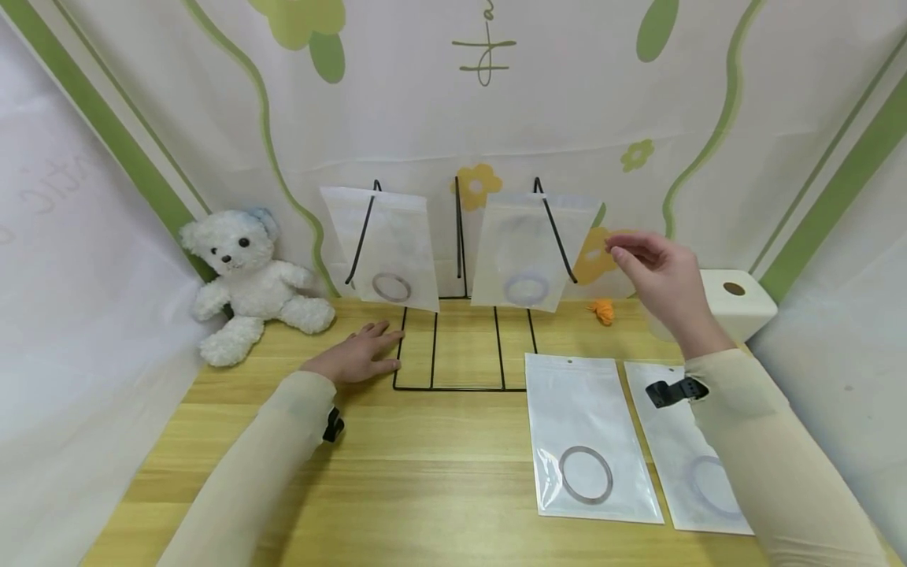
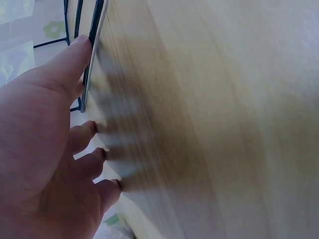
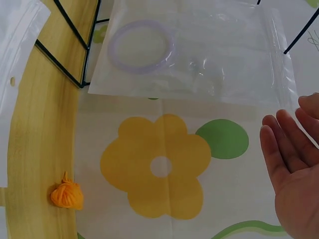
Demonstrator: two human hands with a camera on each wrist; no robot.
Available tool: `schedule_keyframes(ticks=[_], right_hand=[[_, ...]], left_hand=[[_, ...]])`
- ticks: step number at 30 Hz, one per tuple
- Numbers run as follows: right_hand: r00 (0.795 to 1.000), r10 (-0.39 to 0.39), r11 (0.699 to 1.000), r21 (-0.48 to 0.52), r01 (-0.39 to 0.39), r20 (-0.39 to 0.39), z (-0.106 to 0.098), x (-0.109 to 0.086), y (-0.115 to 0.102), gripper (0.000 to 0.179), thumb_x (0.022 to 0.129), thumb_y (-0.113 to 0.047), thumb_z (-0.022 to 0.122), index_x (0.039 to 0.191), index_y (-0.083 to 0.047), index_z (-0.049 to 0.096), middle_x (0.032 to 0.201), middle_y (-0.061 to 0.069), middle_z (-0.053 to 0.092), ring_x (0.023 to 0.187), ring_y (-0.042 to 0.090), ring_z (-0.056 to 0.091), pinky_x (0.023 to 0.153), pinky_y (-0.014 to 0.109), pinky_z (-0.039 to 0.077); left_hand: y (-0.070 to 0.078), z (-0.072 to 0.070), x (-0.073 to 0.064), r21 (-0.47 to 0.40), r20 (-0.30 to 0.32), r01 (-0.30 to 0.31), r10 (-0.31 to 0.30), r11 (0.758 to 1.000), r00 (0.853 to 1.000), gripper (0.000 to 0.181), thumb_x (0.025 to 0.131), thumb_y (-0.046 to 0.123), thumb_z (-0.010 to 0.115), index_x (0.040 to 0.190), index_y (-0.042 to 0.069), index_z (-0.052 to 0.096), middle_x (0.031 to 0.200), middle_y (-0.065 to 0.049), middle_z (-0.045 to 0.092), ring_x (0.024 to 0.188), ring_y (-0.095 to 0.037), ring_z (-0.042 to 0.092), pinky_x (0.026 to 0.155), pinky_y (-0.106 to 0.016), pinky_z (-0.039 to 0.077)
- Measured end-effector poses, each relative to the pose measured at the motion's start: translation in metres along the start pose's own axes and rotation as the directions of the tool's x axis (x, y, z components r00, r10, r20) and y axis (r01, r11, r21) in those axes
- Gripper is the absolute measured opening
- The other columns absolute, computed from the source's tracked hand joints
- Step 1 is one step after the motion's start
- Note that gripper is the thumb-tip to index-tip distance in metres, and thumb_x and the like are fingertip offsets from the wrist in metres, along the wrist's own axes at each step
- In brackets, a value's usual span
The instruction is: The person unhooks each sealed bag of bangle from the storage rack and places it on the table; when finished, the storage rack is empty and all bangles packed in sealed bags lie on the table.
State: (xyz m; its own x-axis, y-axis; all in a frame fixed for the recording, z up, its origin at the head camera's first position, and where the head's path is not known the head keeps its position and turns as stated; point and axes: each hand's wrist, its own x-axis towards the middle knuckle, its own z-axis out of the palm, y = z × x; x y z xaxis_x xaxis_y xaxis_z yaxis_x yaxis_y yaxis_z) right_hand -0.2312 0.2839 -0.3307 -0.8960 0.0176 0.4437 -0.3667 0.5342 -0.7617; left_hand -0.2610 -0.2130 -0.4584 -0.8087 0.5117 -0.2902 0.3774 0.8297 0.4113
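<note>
My left hand (image 1: 360, 356) lies on the table with fingers spread, its thumb and index finger against the left side of a black wire rack (image 1: 434, 346). In the left wrist view, the thumb (image 2: 75, 59) meets the rack's wire. Raised at the right, my right hand (image 1: 662, 276) holds nothing, its fingers loosely bent, just beside a hanging zip bag (image 3: 224, 59) with a pale purple ring (image 3: 142, 47). That bag hangs on the rack's right hook (image 1: 557, 232). Another zip bag (image 1: 393, 236), with a brownish ring (image 1: 391, 287), hangs on the left hook; the middle hook (image 1: 460, 236) carries no bag.
Two more zip bags, a near one (image 1: 577, 409) with a brownish ring and another (image 1: 683, 441) partly under my right sleeve, lie at the right. A white teddy bear (image 1: 251, 283) sits at the left. An orange bundle (image 1: 603, 311) and white box (image 1: 737, 303) stand at the back right.
</note>
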Motion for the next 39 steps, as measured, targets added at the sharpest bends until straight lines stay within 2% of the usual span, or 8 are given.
schedule_keyframes(ticks=[5,12,15,19,24,30,36,39], right_hand=[[1.000,0.019,0.999,0.048,-0.018,-0.024,0.000,0.011,0.001,0.035,0.109,-0.026,0.068,0.134,-0.003,0.073,0.125,-0.002,0.079,0.107,-0.004,0.072,0.091,0.006,0.054],[0.993,0.091,0.990,0.113,-0.082,-0.076,0.001,0.024,0.005,0.034,0.108,-0.024,0.069,0.136,-0.005,0.072,0.121,-0.009,0.079,0.104,-0.001,0.072,0.091,0.007,0.055],[0.988,0.131,0.983,0.137,-0.119,-0.086,0.002,0.029,0.005,0.038,0.107,-0.026,0.070,0.141,-0.008,0.070,0.132,-0.002,0.077,0.109,-0.001,0.071,0.094,0.007,0.054],[0.984,0.166,0.974,0.164,-0.154,-0.060,0.005,0.035,0.003,0.050,0.107,-0.032,0.070,0.152,-0.011,0.061,0.153,0.006,0.065,0.127,0.002,0.067,0.102,0.009,0.053],[0.982,0.190,0.965,0.188,-0.184,-0.011,0.007,0.042,0.001,0.061,0.107,-0.037,0.068,0.160,-0.012,0.050,0.160,0.007,0.059,0.132,0.006,0.063,0.106,0.011,0.051],[0.980,0.196,0.939,0.287,-0.191,0.011,0.012,0.047,0.000,0.055,0.108,-0.027,0.069,0.157,-0.009,0.053,0.153,0.008,0.064,0.118,0.010,0.069,0.097,0.010,0.053],[0.982,0.187,0.921,0.353,-0.165,-0.029,0.018,0.049,-0.005,0.037,0.107,-0.018,0.069,0.141,-0.006,0.065,0.124,-0.006,0.072,0.111,0.010,0.072,0.095,0.015,0.058],[0.979,0.197,0.915,0.367,-0.168,-0.043,0.020,0.050,-0.006,0.030,0.106,-0.018,0.070,0.134,-0.006,0.069,0.114,-0.009,0.074,0.105,0.010,0.073,0.093,0.015,0.059]], left_hand=[[0.001,-0.001,0.001,0.011,0.010,0.002,-0.002,1.000,1.000,0.076,0.112,0.050,0.056,0.173,0.017,0.027,0.180,-0.026,0.009,0.166,-0.053,0.007,0.131,-0.075,0.012],[0.002,-0.002,0.002,0.021,0.014,-0.003,0.003,1.000,1.000,0.075,0.113,0.049,0.055,0.173,0.016,0.027,0.179,-0.028,0.010,0.165,-0.055,0.009,0.130,-0.075,0.013],[0.002,-0.001,0.001,0.019,0.019,0.005,-0.005,1.000,1.000,0.075,0.113,0.049,0.054,0.174,0.017,0.025,0.180,-0.027,0.008,0.166,-0.053,0.007,0.131,-0.074,0.011],[0.003,0.000,-0.001,0.026,0.027,0.008,-0.009,1.000,1.000,0.073,0.114,0.049,0.051,0.174,0.018,0.023,0.180,-0.027,0.007,0.166,-0.053,0.006,0.131,-0.074,0.009],[0.003,0.003,-0.001,0.037,0.019,0.000,-0.001,0.999,1.000,0.071,0.115,0.048,0.048,0.175,0.018,0.022,0.180,-0.027,0.006,0.166,-0.054,0.006,0.131,-0.074,0.008],[0.002,0.004,-0.002,0.023,0.005,-0.010,0.010,1.000,1.000,0.071,0.115,0.047,0.047,0.175,0.017,0.022,0.180,-0.028,0.006,0.166,-0.054,0.005,0.131,-0.075,0.005],[-0.003,0.007,-0.002,-0.007,-0.005,-0.006,0.006,1.000,1.000,0.071,0.115,0.048,0.048,0.175,0.020,0.022,0.181,-0.024,0.004,0.167,-0.051,0.002,0.129,-0.077,-0.004],[-0.004,0.007,-0.001,-0.005,-0.005,-0.007,0.007,1.000,1.000,0.071,0.115,0.048,0.047,0.175,0.020,0.022,0.181,-0.024,0.004,0.167,-0.051,0.002,0.130,-0.076,-0.001]])
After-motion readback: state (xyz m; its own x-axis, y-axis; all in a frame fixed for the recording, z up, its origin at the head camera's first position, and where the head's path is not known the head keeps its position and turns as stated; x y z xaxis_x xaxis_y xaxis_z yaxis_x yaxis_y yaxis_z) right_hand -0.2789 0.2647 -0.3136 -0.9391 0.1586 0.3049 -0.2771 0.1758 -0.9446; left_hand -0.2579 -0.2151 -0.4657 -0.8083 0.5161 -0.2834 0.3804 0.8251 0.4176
